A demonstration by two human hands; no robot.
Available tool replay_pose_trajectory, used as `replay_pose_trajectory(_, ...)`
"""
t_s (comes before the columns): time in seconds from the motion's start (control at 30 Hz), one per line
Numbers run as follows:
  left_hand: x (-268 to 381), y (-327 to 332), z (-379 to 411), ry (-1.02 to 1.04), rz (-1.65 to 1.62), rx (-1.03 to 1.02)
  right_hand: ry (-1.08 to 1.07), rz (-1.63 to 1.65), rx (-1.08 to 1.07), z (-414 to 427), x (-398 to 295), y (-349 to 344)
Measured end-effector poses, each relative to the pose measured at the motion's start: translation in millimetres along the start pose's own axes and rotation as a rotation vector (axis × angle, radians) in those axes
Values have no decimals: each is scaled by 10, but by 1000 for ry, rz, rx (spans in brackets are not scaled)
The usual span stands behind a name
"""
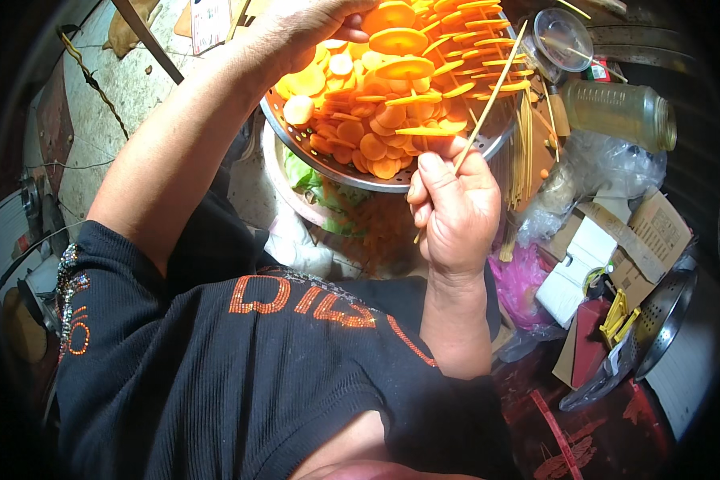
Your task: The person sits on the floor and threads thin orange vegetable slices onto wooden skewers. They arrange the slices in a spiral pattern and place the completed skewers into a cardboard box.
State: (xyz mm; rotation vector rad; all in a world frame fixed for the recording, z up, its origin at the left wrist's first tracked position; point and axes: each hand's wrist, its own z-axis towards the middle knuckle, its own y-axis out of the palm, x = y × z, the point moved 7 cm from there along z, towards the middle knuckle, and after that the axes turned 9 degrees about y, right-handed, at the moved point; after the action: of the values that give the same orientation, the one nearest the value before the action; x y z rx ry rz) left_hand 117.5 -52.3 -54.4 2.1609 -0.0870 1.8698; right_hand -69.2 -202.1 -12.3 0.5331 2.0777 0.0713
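Note:
My right hand (459,201) pinches a bare bamboo skewer (497,96) that slants up and away. Just above its fingertips ends a row of carrot slices (405,68), spaced apart along another skewer. My left hand (327,30), partly cut off by the top edge, has its thumb and fingers about the edge of the farthest slice in this row. Below lies a metal colander (360,185) heaped with loose carrot slices (375,147). More threaded carrot skewers (486,57) rest across its right side.
Right of the colander lie a bundle of bamboo skewers (523,156), a jar (618,114) on its side, a plastic cup (563,39) and cardboard boxes (648,240). Another colander (666,324) leans at far right. Under the carrots, a pale basin (276,174) holds green leaves (303,171).

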Motion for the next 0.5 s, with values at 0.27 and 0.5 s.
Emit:
replay_pose_trajectory(0.27,50,-3,36,32,-5,27,-2,25,13,16,-9,-2)
replay_pose_trajectory(0.5,8,-211,265,-97,442,21,-18,78,39,63,-36,-88)
